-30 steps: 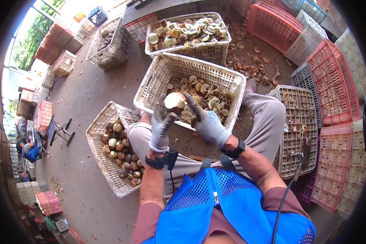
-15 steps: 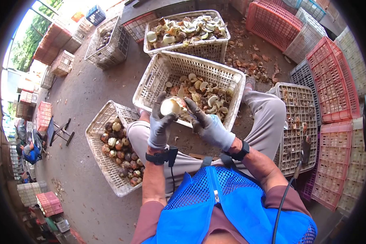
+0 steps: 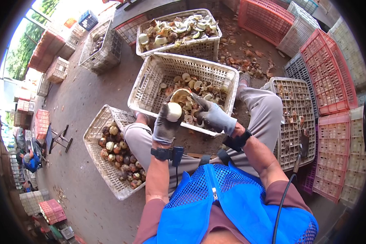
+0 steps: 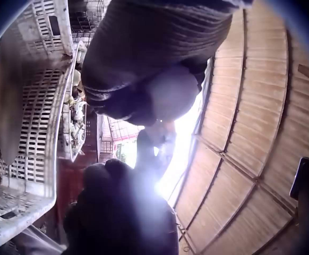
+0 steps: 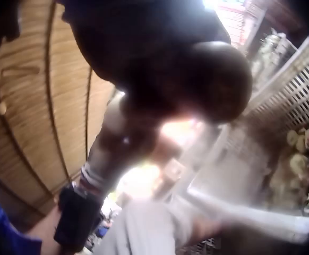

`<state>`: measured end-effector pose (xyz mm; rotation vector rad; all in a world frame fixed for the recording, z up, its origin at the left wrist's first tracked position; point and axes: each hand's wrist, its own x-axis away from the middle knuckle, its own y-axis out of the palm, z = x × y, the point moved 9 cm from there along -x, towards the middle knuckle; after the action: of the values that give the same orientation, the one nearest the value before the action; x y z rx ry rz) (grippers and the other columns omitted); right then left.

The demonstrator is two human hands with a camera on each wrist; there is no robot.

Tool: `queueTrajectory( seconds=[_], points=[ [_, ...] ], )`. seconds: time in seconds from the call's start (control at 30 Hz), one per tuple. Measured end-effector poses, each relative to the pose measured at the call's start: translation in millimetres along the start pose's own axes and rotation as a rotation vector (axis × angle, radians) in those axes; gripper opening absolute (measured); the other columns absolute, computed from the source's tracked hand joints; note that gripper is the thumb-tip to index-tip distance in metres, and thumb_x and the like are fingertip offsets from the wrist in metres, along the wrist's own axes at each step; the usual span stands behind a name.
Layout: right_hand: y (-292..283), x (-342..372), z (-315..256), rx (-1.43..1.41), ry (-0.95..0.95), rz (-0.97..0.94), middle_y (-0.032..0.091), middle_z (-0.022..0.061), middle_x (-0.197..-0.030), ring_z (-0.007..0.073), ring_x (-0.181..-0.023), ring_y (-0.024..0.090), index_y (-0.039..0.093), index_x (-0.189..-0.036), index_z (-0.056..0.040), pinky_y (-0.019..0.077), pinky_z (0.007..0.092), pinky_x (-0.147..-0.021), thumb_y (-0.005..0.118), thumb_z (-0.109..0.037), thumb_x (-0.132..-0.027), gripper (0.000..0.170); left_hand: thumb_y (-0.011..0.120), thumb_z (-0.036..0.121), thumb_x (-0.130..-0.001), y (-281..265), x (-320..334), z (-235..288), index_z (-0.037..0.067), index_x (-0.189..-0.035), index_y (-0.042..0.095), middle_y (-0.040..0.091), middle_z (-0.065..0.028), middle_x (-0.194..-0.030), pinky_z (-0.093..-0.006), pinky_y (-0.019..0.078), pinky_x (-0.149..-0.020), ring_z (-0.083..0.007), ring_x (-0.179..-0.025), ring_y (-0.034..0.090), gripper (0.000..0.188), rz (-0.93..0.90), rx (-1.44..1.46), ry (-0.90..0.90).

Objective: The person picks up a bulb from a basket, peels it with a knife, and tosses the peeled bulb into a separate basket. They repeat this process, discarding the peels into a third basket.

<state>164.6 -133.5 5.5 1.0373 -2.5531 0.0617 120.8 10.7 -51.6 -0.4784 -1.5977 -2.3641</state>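
Note:
In the head view my gloved left hand (image 3: 165, 125) grips a smooth white peeled onion (image 3: 174, 112) over the near left side of a white crate (image 3: 138, 87). My gloved right hand (image 3: 216, 117) is to its right, fingers curled round a knife that the glove mostly hides. A blurred grey knife blade (image 4: 9, 101) shows in front of the crate wall in the left wrist view. A curved piece of onion peel (image 3: 181, 95) with an orange edge is just beyond the hands, above the peelings (image 3: 209, 87). The right wrist view is dark and blurred.
At my left knee a tilted crate (image 3: 97, 162) holds several brown-skinned onions (image 3: 120, 152). Beyond the middle crate stands another crate (image 3: 209, 48) heaped with peelings. An upturned crate (image 3: 293, 130) and stacked red crates (image 3: 327, 77) are at the right. A person (image 3: 30, 158) is far left.
The onion, held up between both hands before, has come lower and left with its white flesh bare. A peel piece has come away from it, and the right hand has moved right.

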Motion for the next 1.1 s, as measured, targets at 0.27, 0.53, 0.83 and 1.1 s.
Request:
queueTrajectory(
  seconds=[0.27, 0.53, 0.83, 1.1],
  points=[
    [-4, 21, -15, 0.762, -0.210, -0.005, 0.066, 0.0258, -0.090, 0.0387, -0.084, 0.067, 0.037, -0.146, -0.0239, 0.0519, 0.0445, -0.075, 0.055, -0.017, -0.088, 0.062, 0.073, 0.038, -0.083, 53, 5, 5, 0.006, -0.149, 0.026, 0.044, -0.0134, -0.141, -0.0367, 0.0535, -0.089, -0.0244, -0.107, 0.059, 0.087, -0.363, -0.245, -0.018],
    [6, 29, -20, 0.886, -0.225, -0.091, 0.066, 0.0217, -0.081, 0.0370, -0.072, 0.066, 0.030, -0.149, -0.0299, 0.0533, 0.0445, -0.069, 0.052, -0.008, -0.079, 0.077, 0.073, 0.044, -0.081, 75, 18, 7, -0.002, -0.145, 0.029, 0.042, -0.0158, -0.143, -0.0332, 0.0551, -0.086, -0.0239, -0.109, 0.058, 0.090, -0.322, -0.454, 0.049],
    [11, 27, -15, 0.966, -0.159, -0.073, 0.066, 0.0233, -0.080, 0.0385, -0.072, 0.066, 0.030, -0.149, -0.0275, 0.0529, 0.0462, -0.069, 0.049, -0.009, -0.081, 0.074, 0.072, 0.040, -0.083, 70, 19, 6, 0.005, -0.149, 0.030, 0.048, -0.0093, -0.138, -0.0273, 0.0479, -0.090, -0.0153, -0.110, 0.055, 0.085, -0.367, -0.655, 0.045],
    [24, -4, -2, 0.885, -0.167, -0.071, 0.065, 0.0270, -0.083, 0.0400, -0.075, 0.066, 0.026, -0.151, -0.0283, 0.0518, 0.0479, -0.071, 0.047, -0.008, -0.081, 0.075, 0.072, 0.040, -0.083, 64, 14, 23, 0.003, -0.150, 0.023, 0.045, -0.0139, -0.139, -0.0296, 0.0444, -0.097, -0.0203, -0.122, 0.049, 0.091, -0.311, -0.921, 0.108]
  ],
)
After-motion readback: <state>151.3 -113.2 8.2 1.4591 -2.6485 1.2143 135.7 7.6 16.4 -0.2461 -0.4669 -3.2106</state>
